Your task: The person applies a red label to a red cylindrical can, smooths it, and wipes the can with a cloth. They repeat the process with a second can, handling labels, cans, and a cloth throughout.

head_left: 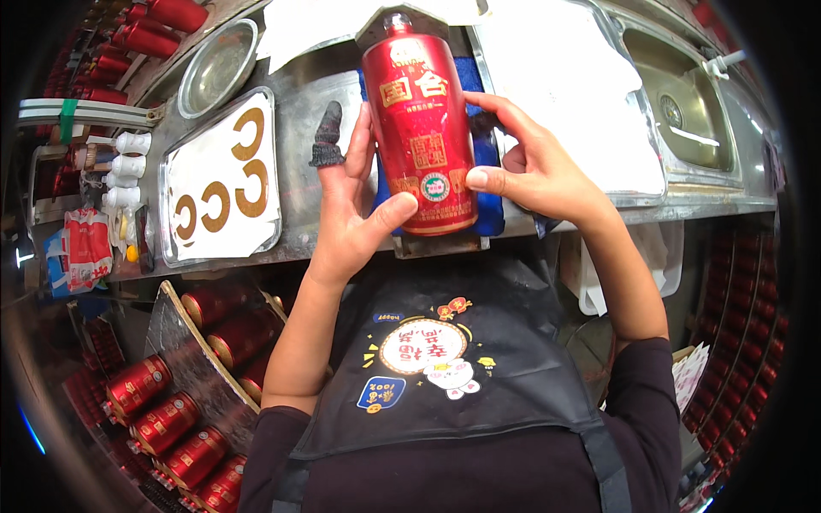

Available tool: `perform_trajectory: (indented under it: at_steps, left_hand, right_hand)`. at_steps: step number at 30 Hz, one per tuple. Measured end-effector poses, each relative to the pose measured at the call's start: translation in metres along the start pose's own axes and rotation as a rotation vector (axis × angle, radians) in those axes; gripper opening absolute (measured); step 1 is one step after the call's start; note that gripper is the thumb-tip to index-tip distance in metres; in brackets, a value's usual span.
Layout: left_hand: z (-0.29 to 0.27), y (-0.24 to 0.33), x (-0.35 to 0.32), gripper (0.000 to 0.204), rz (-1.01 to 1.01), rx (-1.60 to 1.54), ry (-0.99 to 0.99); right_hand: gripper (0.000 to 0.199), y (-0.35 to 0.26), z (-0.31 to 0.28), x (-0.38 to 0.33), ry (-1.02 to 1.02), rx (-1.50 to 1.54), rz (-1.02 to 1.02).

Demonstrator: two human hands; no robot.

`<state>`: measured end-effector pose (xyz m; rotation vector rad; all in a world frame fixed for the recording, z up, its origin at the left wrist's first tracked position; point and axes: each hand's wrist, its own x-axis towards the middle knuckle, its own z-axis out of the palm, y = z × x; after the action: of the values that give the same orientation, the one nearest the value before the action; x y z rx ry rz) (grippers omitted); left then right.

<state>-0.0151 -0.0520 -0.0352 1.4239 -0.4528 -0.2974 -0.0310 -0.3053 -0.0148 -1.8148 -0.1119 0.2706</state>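
Note:
A red bottle (pixel 419 128) with gold labels and a clear cap lies lengthwise on a blue cloth (pixel 489 154) on the steel counter, cap pointing away from me. My left hand (pixel 351 205) holds its left side, thumb pressed on the lower front; the forefinger wears a dark knitted cot. My right hand (pixel 530 167) grips the bottle's right side, thumb on a label near the bottom, fingers curled behind.
A steel tray (pixel 218 231) with white paper and gold C-shaped stickers sits at left, a round steel bowl (pixel 218 64) behind it. A sink (pixel 684 103) lies at right. Several red bottles (pixel 171 419) lie in racks below left and along the right edge.

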Motion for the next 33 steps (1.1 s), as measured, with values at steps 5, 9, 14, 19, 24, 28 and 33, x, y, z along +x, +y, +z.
perform_trajectory:
  at_steps: [5, 9, 14, 19, 24, 28, 33]
  left_hand:
    - [0.000, 0.011, -0.004, 0.098, 0.061, 0.226, 0.094]
    - [0.005, 0.015, -0.003, 0.086, 0.229, 0.542, 0.093]
    - [0.005, 0.016, 0.003, 0.084, 0.238, 0.823, -0.040]
    - [0.005, 0.021, 0.003, 0.083, 0.223, 0.779, -0.023]
    - [0.008, 0.020, 0.002, 0.084, 0.227, 0.792, -0.020]
    - [0.009, 0.019, 0.001, 0.083, 0.226, 0.787, -0.012]
    - [0.009, 0.017, 0.000, 0.080, 0.256, 0.774, 0.002]
  right_hand:
    - [0.073, -0.021, -0.004, 0.005, 0.227, -0.479, -0.371]
    - [0.063, -0.037, 0.004, 0.012, 0.164, -0.656, -0.345]
    - [0.068, -0.042, 0.008, 0.016, 0.120, -0.729, -0.258]
    - [0.068, -0.038, 0.002, 0.013, 0.077, -0.575, -0.105]
    - [0.061, -0.035, 0.006, 0.012, 0.158, -0.548, -0.412]
    - [0.065, -0.035, 0.003, 0.006, -0.023, -0.571, -0.097]
    - [0.067, -0.029, 0.004, 0.001, 0.039, -0.527, -0.270]
